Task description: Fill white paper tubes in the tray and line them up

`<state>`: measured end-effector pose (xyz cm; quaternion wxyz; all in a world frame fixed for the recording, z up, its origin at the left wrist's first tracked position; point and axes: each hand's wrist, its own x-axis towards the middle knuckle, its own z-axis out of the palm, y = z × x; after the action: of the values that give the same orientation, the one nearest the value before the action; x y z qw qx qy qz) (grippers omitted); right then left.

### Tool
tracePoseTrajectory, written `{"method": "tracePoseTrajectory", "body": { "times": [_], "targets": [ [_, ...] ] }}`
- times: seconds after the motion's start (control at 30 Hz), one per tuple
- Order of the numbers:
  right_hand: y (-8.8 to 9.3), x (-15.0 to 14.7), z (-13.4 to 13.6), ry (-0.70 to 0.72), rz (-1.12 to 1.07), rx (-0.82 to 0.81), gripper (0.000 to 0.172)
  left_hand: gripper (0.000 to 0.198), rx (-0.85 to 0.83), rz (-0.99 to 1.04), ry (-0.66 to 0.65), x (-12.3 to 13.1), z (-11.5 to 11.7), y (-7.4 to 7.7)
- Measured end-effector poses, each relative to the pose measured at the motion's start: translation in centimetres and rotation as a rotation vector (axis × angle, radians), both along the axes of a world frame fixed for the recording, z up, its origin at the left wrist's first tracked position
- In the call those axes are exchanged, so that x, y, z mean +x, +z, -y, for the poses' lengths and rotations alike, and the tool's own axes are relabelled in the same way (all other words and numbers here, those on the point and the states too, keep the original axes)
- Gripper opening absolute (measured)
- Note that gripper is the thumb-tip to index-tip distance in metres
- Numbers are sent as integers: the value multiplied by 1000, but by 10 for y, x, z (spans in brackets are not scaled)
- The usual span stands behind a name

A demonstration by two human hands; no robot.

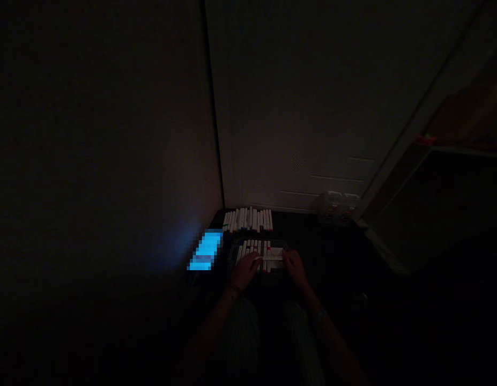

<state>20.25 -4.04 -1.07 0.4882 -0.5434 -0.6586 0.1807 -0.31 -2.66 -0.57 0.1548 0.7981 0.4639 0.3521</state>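
The scene is very dark. A dark case [234, 252] on the floor holds several white markers. My left hand [245, 271] and my right hand [295, 266] rest over its near side. Between them they pinch one white marker [272, 258] that lies sideways, the left at its left end and the right at its right end. Both hands have their fingers curled. A row of several white markers [248, 219] with coloured caps lies on the floor just beyond the case.
A glowing blue screen [206, 250] lies left of the case by the wall. A small clear container [339, 207] stands at the back right. A wall corner rises behind; a dark cabinet [433, 203] is on the right. My knees are below the hands.
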Motion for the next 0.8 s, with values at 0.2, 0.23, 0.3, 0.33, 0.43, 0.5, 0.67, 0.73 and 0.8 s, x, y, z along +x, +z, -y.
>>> {"method": "tracePoseTrajectory", "body": {
  "times": [0.2, 0.23, 0.3, 0.33, 0.43, 0.5, 0.67, 0.73, 0.8],
  "targets": [
    [-1, 0, -1, -19, 20, 1, 38, 22, -10, -21, 18, 0, 0, 0],
    [-2, 0, -1, -26, 18, 3, 37, 22, -12, -22, 15, 0, 0, 0],
    [-2, 0, -1, -30, 15, 13, 37, 23, -8, -20, 7, 0, 0, 0],
    [-2, -1, -1, -29, 15, 17, 36, 23, -5, -18, 3, 0, 1, 0],
    [-1, -1, -1, -20, 25, 16, 35, 22, 1, -13, -1, 1, 1, 1],
    [1, -1, 0, -10, 33, 13, 35, 22, 9, -7, 6, 1, 1, 1],
    [0, 0, -1, -7, 39, 9, 35, 22, 24, -15, 15, 1, 1, -1],
    [-1, 0, -1, -13, 39, 7, 35, 22, 30, -20, 17, 1, 1, -3],
    [-2, 0, -1, -19, 45, 9, 35, 22, 33, -21, 15, 0, 0, -4]
  ]
}}
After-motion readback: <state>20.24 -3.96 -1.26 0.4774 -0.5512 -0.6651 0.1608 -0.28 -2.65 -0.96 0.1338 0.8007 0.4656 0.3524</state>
